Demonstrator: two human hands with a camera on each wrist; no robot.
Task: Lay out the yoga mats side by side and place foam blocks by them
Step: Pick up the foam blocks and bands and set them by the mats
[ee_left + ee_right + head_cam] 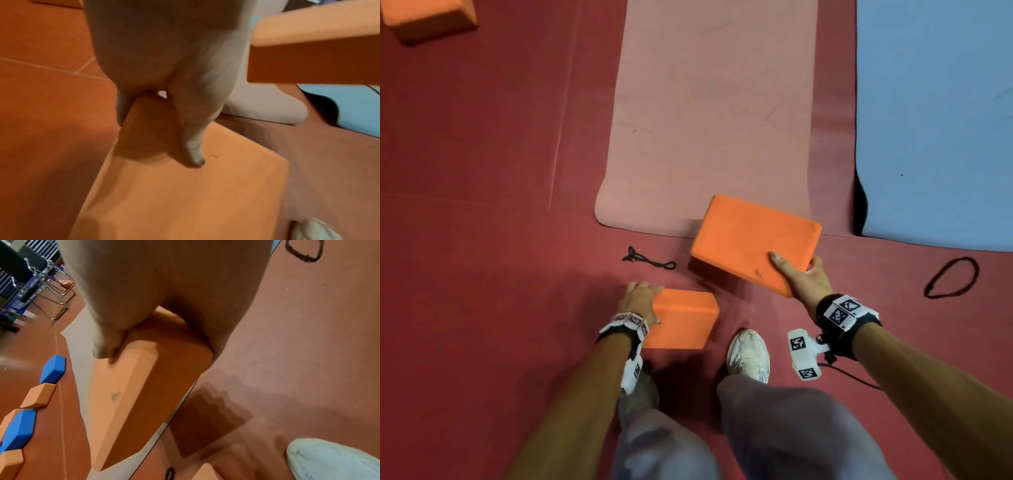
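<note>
A pink yoga mat (705,102) and a blue yoga mat (935,120) lie flat side by side on the red floor. My right hand (799,274) grips a corner of an orange foam block (753,236), thumb on top, and holds it in the air over the pink mat's near end. The same block (144,386) fills the right wrist view. My left hand (642,298) grips the left end of a second orange block (683,318) down at the floor by my feet. In the left wrist view the thumb (193,146) lies on this block's (185,186) top face.
A third orange block (428,17) sits at the far left. Two black straps (650,262) (952,277) lie on the floor near the mats' ends. My white shoe (748,354) stands between the hands. Blue and orange blocks (53,369) and chairs (51,285) are further off.
</note>
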